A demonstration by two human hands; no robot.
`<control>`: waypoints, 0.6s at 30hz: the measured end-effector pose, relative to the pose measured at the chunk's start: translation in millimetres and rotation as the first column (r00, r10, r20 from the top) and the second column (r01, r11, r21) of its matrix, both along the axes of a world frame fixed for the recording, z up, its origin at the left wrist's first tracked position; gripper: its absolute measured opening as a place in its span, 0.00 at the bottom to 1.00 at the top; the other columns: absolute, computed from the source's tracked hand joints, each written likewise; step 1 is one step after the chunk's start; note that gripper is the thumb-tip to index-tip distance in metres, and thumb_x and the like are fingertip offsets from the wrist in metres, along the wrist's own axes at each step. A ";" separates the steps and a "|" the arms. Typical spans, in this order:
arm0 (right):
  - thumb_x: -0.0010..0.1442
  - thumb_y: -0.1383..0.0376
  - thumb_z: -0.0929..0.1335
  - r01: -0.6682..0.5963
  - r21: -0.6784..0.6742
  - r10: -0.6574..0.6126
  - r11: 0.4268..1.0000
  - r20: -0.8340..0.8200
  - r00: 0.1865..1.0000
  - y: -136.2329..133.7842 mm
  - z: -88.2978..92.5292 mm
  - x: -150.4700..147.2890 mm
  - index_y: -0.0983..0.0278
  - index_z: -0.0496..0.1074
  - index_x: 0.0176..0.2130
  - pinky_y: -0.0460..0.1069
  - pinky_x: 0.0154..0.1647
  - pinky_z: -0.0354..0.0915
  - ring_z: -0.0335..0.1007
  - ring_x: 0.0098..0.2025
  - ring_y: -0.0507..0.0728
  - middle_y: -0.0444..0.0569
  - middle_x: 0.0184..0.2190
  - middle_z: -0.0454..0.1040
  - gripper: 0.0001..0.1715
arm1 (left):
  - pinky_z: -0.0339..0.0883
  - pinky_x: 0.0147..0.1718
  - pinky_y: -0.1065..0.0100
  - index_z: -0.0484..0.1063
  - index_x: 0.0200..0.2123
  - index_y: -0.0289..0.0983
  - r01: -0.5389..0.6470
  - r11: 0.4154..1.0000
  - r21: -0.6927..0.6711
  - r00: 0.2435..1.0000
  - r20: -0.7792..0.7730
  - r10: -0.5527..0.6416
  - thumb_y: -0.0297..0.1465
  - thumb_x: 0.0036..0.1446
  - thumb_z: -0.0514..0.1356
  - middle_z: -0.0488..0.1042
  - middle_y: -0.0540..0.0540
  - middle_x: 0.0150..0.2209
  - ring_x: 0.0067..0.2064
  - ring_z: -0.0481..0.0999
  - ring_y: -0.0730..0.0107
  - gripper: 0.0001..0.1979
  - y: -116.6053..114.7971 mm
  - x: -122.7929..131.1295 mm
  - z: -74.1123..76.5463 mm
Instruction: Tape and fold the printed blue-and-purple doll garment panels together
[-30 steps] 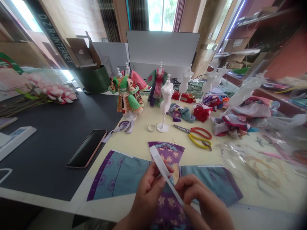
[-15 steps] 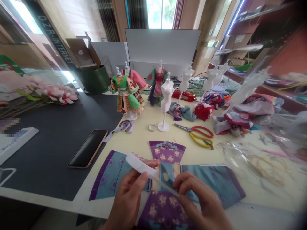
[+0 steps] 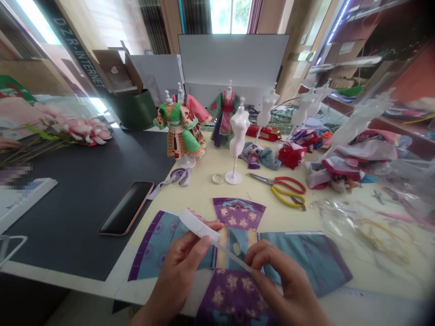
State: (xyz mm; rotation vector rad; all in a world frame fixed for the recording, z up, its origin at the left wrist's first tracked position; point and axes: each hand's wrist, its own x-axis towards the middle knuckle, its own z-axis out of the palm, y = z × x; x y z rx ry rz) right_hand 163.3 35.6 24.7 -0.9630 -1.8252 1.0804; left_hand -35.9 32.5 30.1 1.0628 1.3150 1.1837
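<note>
**Tape:** white fabric tape [image 3: 199, 227], off the cloth and held in the air, slanting down from left hand to right, just above the middle of the sewn pieces.

**Handling:** probably light and limp, with a slight curl at the upper end; likely to slide or twist if held loosely. Best hold: near both ends, between thumb and fingertips, pulled gently taut.

**Left hand** [image 3: 178, 267]: thumb and fingers together, pinching the tape partway along.

**Right hand** [image 3: 283, 280]: fingers clamped on the lower stretch — the tape's end hidden inside the grip.

**Cloth:** purple floral panel [image 3: 238, 213] beyond the hands, teal panels [image 3: 154, 244] [image 3: 306, 258] to either side.

**Change:** since the first head view, tape swung from steep to a low slant, left hand farther left, centre of the cloth uncovered.

**Rest:** red-handled scissors [image 3: 288, 184], yellow-handled scissors [image 3: 285, 199], white dress form [image 3: 239, 131], phone [image 3: 126, 208], another person's fingers [image 3: 7, 145] at far left.
</note>
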 end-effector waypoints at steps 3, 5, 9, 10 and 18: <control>0.60 0.71 0.62 -0.015 -0.022 0.015 1.000 -0.006 1.000 -0.3 -1.9 -4.6 0.61 0.62 0.30 0.47 0.34 0.62 0.66 0.33 0.53 0.44 0.30 0.69 0.08 | 0.66 0.50 0.64 0.77 0.43 0.42 0.015 1.000 0.009 0.994 -0.104 -0.014 0.39 0.57 0.57 0.76 0.46 0.47 0.53 0.71 0.57 0.13 2.9 -7.3 2.7; 0.59 0.71 0.62 -0.015 -0.031 0.015 0.999 -0.006 1.000 0.2 -3.0 -8.1 0.61 0.62 0.29 0.47 0.33 0.62 0.66 0.33 0.53 0.44 0.30 0.68 0.08 | 0.66 0.51 0.63 0.76 0.43 0.42 0.030 0.999 0.028 0.987 -0.160 -0.025 0.39 0.58 0.57 0.75 0.46 0.48 0.53 0.70 0.56 0.14 4.4 -11.1 4.9; 0.58 0.72 0.62 0.009 -0.035 -0.009 0.999 -0.010 1.000 3.7 -3.7 -12.7 0.62 0.62 0.29 0.47 0.33 0.62 0.66 0.32 0.53 0.45 0.29 0.69 0.07 | 0.63 0.52 0.63 0.75 0.44 0.43 0.007 0.996 0.087 0.955 -0.295 0.019 0.38 0.58 0.56 0.75 0.47 0.48 0.54 0.69 0.57 0.14 2.0 -12.1 6.1; 0.58 0.72 0.62 0.014 -0.037 -0.014 0.999 -0.013 1.000 5.0 -3.6 -12.9 0.62 0.62 0.29 0.47 0.33 0.62 0.66 0.32 0.53 0.45 0.29 0.69 0.07 | 0.62 0.53 0.63 0.75 0.44 0.43 -0.005 0.993 0.118 0.941 -0.336 0.045 0.38 0.58 0.55 0.75 0.47 0.49 0.55 0.68 0.57 0.13 0.2 -11.3 5.3; 0.59 0.70 0.62 0.043 -0.055 -0.042 0.998 0.014 0.999 13.8 -0.9 -8.1 0.62 0.63 0.27 0.48 0.33 0.62 0.65 0.30 0.53 0.45 0.27 0.69 0.09 | 0.56 0.57 0.62 0.74 0.43 0.42 -0.005 0.946 0.325 0.828 -0.528 0.186 0.32 0.58 0.55 0.70 0.46 0.53 0.57 0.65 0.57 0.11 -11.1 -2.4 -11.3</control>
